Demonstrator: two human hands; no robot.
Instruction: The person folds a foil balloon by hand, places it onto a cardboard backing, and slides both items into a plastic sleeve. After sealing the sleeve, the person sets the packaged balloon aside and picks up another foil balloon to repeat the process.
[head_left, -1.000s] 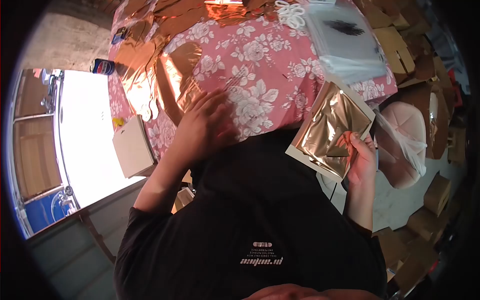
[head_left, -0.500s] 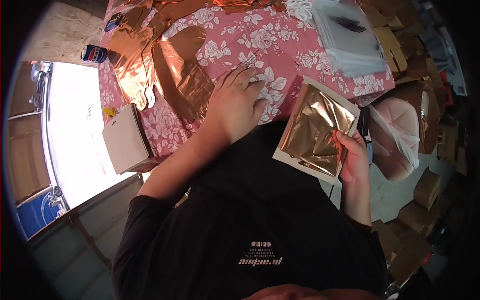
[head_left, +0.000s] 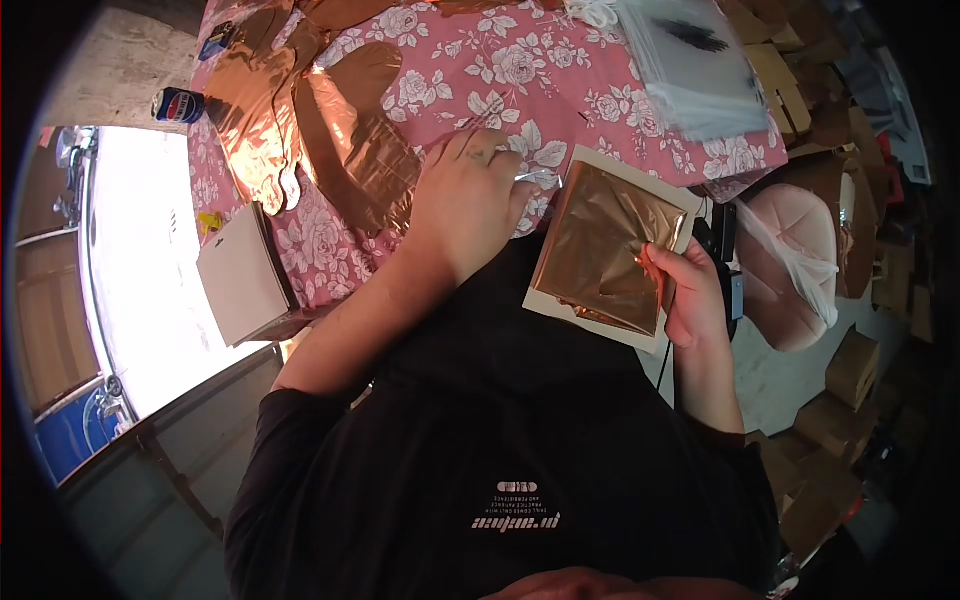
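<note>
My right hand (head_left: 692, 290) grips a beige card with folded copper-coloured foil (head_left: 605, 245) lying on it, thumb on top and fingers underneath. To its left, my left hand (head_left: 468, 200) is over the floral cloth, its thumb and fingers drawn together on a small silvery-white item (head_left: 538, 178) too small to name. The item's end points toward the card's upper left edge. Larger sheets of copper foil (head_left: 365, 140) lie on the cloth beyond my left wrist.
A pink floral tablecloth (head_left: 420, 85) covers the table. Clear plastic bags (head_left: 700, 75) lie at the upper right, a beige card stack (head_left: 243, 275) at the left edge, and a blue can (head_left: 178, 105) beyond it. A pink padded seat (head_left: 785, 260) and cardboard boxes (head_left: 850, 375) are at the right.
The card and foil have shifted left with my right hand, closer to my left hand. The silvery-white item now shows at my left fingertips, where it was not visible before.
</note>
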